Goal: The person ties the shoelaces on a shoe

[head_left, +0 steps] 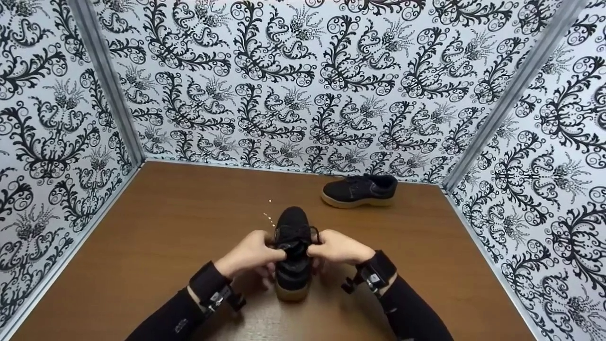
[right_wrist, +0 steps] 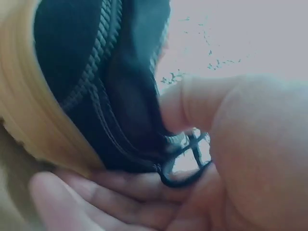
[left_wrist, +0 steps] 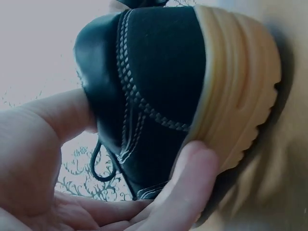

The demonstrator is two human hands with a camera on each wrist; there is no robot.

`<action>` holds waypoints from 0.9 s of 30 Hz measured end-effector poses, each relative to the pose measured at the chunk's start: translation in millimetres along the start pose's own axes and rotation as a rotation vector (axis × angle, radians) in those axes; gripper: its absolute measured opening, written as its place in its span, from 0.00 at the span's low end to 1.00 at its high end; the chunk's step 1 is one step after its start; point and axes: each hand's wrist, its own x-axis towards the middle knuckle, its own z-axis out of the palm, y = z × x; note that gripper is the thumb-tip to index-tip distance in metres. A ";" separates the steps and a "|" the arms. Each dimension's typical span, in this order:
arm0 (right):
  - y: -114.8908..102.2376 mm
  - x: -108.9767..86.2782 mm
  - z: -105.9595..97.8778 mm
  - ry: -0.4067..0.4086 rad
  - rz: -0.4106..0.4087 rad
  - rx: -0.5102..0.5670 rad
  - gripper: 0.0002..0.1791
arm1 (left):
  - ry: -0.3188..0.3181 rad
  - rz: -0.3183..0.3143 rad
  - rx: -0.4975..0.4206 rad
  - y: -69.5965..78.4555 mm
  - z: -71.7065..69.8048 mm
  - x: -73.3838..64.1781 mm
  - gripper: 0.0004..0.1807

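Observation:
A black lace-up shoe (head_left: pixel 292 274) with a tan sole stands on the table, toe pointing away from me. My left hand (head_left: pixel 253 253) grips its left side, the thumb hooked over the collar and the fingers along the upper and sole. On the opposite side my right hand (head_left: pixel 338 247) grips it too, thumb at the opening's edge. White double stitching runs along the shoe's heel quarter (left_wrist: pixel 161 62) in the left wrist view. A loop of dark lace (right_wrist: pixel 180 183) hangs by the right fingers in the right wrist view.
The matching black shoe (head_left: pixel 360 189) lies further back to the right, its toe to the left. The brown wooden table (head_left: pixel 189 203) is bordered by patterned walls (head_left: pixel 284 85) at the back and both sides.

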 end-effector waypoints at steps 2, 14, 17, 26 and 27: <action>-7.6 8.7 2.2 0.059 0.007 -0.034 0.13 | 0.045 -0.002 -0.021 -2.9 -6.0 1.7 0.21; -49.7 77.7 22.3 0.283 -0.016 -0.018 0.18 | 0.269 0.016 -0.081 -17.6 -63.7 0.6 0.34; -56.1 94.8 30.9 0.310 -0.039 -0.013 0.18 | 0.297 0.019 -0.086 -19.6 -78.3 -4.0 0.34; -77.8 130.1 57.2 0.310 -0.077 -0.001 0.20 | 0.324 -0.019 -0.063 -32.7 -114.3 -25.3 0.37; -80.3 133.3 59.1 0.314 -0.080 -0.001 0.21 | 0.326 -0.020 -0.059 -33.5 -117.4 -27.4 0.37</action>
